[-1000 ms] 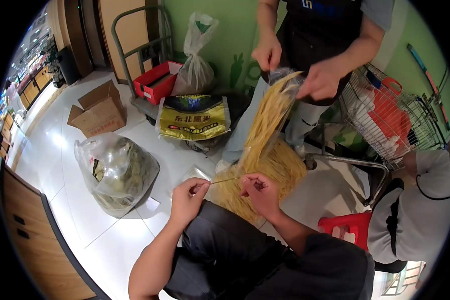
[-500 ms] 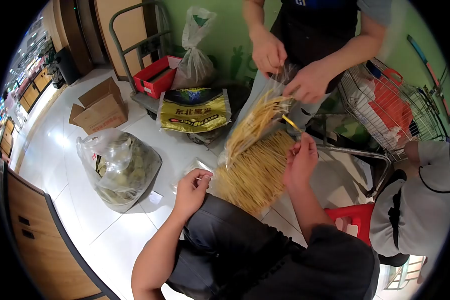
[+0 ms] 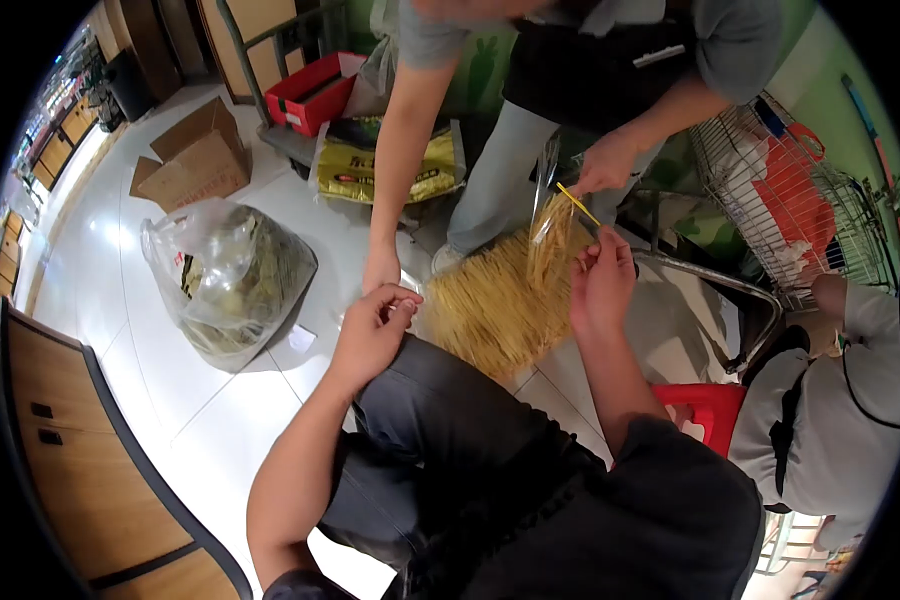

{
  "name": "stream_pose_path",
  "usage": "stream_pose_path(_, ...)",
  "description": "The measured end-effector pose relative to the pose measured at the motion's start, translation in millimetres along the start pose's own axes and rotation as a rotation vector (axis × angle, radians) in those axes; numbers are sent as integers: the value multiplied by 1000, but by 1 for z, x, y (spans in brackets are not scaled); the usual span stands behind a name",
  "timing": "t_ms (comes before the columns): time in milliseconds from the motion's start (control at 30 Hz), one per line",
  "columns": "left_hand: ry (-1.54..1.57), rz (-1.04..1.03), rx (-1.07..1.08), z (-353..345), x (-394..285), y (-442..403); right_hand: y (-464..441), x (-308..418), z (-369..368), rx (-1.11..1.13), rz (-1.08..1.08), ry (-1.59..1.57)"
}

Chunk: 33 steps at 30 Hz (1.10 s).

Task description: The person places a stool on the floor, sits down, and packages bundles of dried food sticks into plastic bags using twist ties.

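Observation:
My right hand [image 3: 602, 280] is closed in a pinch on a thin yellow twist tie [image 3: 580, 205], whose far end reaches a co-worker's hand [image 3: 610, 162]. That co-worker holds a clear bag [image 3: 550, 235] with thin yellow dried strands in it, upright above the heap. The broad heap of dried strands [image 3: 490, 310] lies in front of my knees, just left of my right hand. My left hand [image 3: 375, 335] rests at my knee with its fingers curled; whether anything is inside cannot be made out. The co-worker's other hand [image 3: 382, 265] reaches down just beyond it, its fingertips partly hidden.
A filled clear sack [image 3: 235, 290] and a cardboard box [image 3: 200, 160] stand on the left floor. Behind are a red bin [image 3: 315, 95] and a yellow printed bag [image 3: 345, 175]. A shopping cart [image 3: 760, 190], red stool [image 3: 705, 410] and seated person [image 3: 820, 420] are right.
The co-worker has leaned forward, lowering one hand toward my left hand. The strand bag now hangs more upright, farther right. The twist tie has come up against the co-worker's hand.

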State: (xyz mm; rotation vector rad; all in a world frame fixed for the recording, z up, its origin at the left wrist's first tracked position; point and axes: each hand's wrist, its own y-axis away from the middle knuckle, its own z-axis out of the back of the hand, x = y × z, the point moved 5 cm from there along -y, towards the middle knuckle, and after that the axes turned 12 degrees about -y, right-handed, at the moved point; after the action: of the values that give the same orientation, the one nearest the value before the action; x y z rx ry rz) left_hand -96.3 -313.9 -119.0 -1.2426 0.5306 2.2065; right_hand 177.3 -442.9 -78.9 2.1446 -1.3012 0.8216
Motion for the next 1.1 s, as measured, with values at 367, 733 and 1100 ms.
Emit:
stream_pose_path(367, -56, 108, -84, 31, 15, 24, 27, -46, 31, -7, -305, -117)
stream_pose_path(733, -88, 133, -42, 34, 33, 35, -5, -104, 72, 373, -715, -104)
stream_pose_path(1100, 43, 213, -21, 46, 32, 75, 74, -119, 90, -4, -719, 387)
